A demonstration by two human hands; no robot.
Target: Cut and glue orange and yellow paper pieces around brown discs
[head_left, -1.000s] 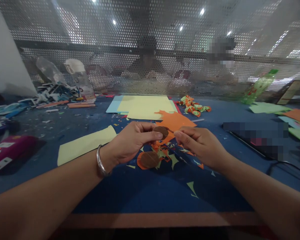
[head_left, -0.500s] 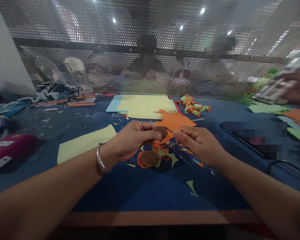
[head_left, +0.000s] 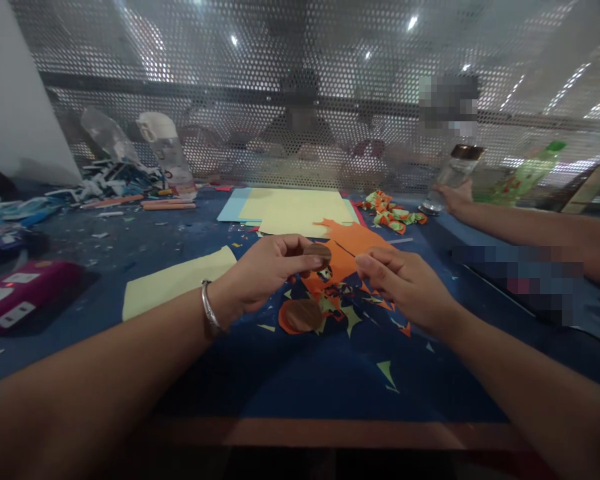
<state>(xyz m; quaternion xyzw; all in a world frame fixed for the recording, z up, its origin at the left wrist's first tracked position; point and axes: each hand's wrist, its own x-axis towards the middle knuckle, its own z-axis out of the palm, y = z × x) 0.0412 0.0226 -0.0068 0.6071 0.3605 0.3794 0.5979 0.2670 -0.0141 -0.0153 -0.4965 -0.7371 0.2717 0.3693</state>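
Pinched between the thumb and fingers of my left hand (head_left: 270, 273) is a round brown disc (head_left: 319, 255) with a wood-like grain. My right hand (head_left: 405, 280) is closed on a thin dark stick (head_left: 345, 249) that points left toward the disc, its tip apart from it. Below the hands a second brown disc (head_left: 304, 315) lies partly over an orange paper round (head_left: 286, 321). Cut scraps of green and orange paper (head_left: 351, 320) are scattered beside it. Behind the hands lies a jagged orange sheet (head_left: 360, 237).
A stack of yellow and blue paper (head_left: 300, 203) lies at the back, near crumpled orange-green paper (head_left: 393, 210). A co-worker's hand (head_left: 457, 199) grips a clear bottle (head_left: 453, 175) on the right. At left are a white-lidded bottle (head_left: 167, 150), a purple box (head_left: 27, 293) and a pale sheet (head_left: 180, 283).
The stick's tip has come away from the disc as my right hand shifted slightly right. A co-worker's arm now reaches in at right with a clear bottle; the blurred clear packet there is gone.
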